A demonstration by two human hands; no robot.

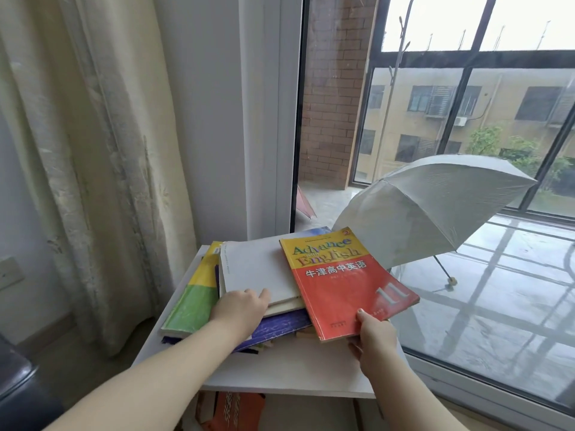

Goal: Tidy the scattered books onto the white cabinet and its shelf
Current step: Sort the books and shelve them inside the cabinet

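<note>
A white flat-topped cabinet [280, 374] stood between a cream lace curtain [93, 150] at 9 o'clock and a tall glass window [466, 306] at 3 o'clock, with an open grey umbrella [435, 206] beyond the glass. On the cabinet's pile of books [280, 326], the red-and-yellow English paperback [342, 284] lay cover up. Its long axis ran from 5 to 11 o'clock, title end far. The right hand [373, 337] pinched its near edge. The left hand [239, 309] lay flat on the pile.

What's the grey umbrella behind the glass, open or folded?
Open. The umbrella has its canopy spread and lies tilted on the floor.
</note>
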